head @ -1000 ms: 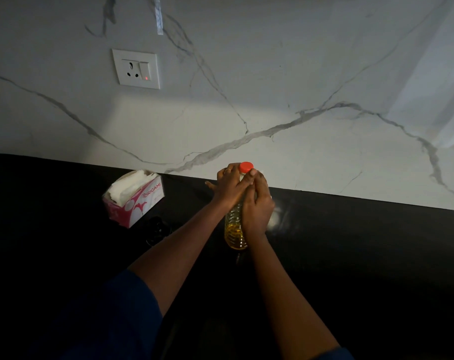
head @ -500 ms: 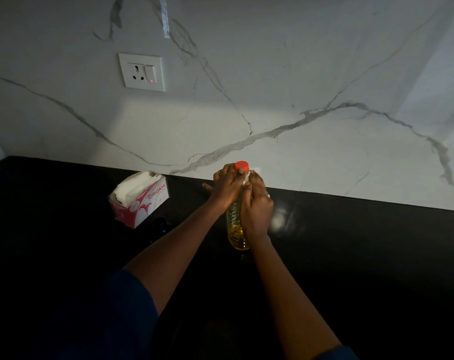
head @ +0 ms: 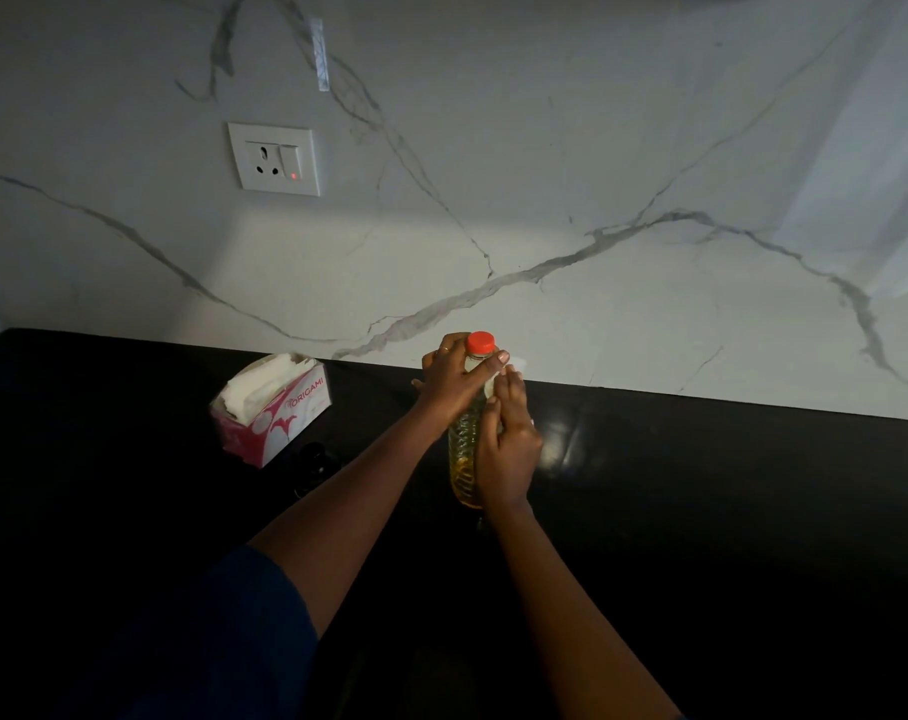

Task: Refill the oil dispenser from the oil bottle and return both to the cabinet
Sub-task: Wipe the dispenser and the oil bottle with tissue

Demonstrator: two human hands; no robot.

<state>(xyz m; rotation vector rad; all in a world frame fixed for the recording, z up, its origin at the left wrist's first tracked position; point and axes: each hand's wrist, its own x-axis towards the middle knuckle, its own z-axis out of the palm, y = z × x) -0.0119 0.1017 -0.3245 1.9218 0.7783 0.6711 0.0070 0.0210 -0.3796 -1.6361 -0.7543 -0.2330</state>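
The oil bottle (head: 464, 449) stands upright on the black counter (head: 701, 485), holding yellow oil, with its red cap (head: 481, 343) on. My left hand (head: 454, 379) grips the bottle's shoulder just below the cap. My right hand (head: 509, 441) wraps the bottle's right side, lower down, with a small white piece like tissue (head: 489, 387) under its fingertips. A small dark object (head: 314, 459) sits on the counter left of my forearm; it is too dark to tell whether it is the dispenser.
A pink and white tissue box (head: 275, 407) lies on the counter to the left of the bottle. The white marble backsplash (head: 597, 226) rises right behind the bottle and carries a wall socket (head: 274, 159). No cabinet is in view.
My right hand has slid down from beside the cap to the bottle's body. My left hand keeps its grip under the cap. The bottle has stayed in place.
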